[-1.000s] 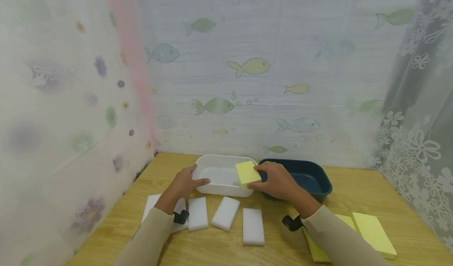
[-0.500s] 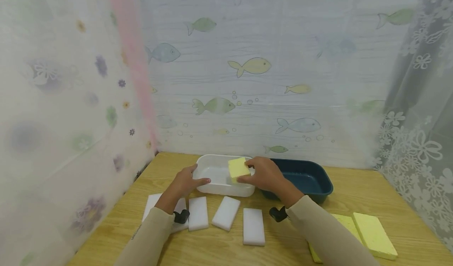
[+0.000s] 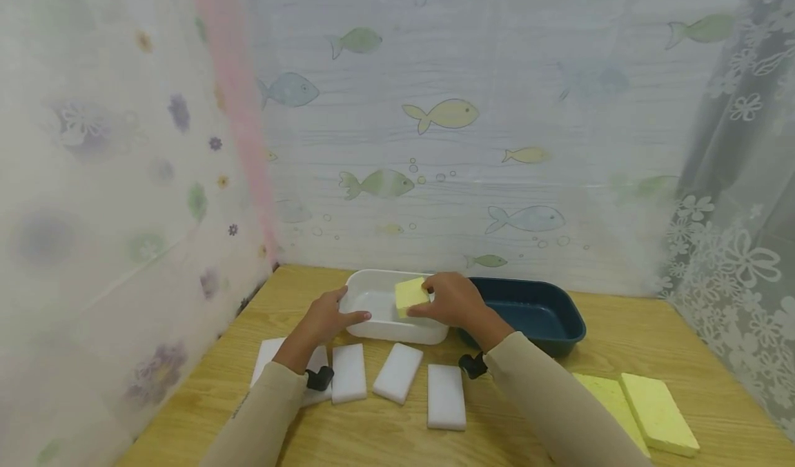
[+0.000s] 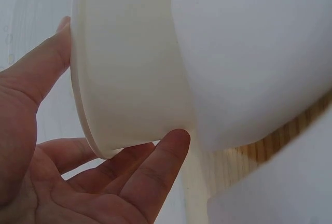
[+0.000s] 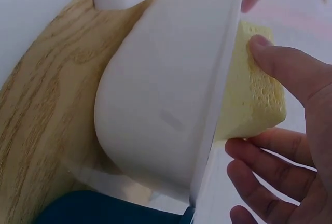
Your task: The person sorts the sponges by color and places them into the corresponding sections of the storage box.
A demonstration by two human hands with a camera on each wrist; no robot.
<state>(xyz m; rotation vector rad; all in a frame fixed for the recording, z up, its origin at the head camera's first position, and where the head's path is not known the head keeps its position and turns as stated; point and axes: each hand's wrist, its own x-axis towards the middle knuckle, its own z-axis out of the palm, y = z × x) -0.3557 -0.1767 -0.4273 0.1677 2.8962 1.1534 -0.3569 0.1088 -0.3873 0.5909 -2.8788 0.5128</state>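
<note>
In the head view, my right hand [image 3: 456,301] pinches a yellow sponge [image 3: 410,296] between thumb and fingers, inside the outline of the white basin [image 3: 391,332]. The right wrist view shows the sponge [image 5: 251,89] partly below the basin's rim, with the thumb on its porous face and fingertips under its edge. My left hand [image 3: 326,315] holds the left end of the basin. Seen from the left wrist, the thumb lies at the rim and the fingertips [image 4: 174,143] touch the outer wall.
A dark blue basin [image 3: 540,308] stands just right of the white one. Several white foam blocks [image 3: 446,396] lie along the front of the wooden table [image 3: 497,432], some partly under the left forearm. Yellow sponge slabs [image 3: 658,412] lie at right, partly behind the right sleeve. A fish-print curtain [image 3: 385,143] hangs behind.
My right hand has carried the yellow sponge leftward, from the white basin's right end further over its inside. My left hand has kept its place on the basin.
</note>
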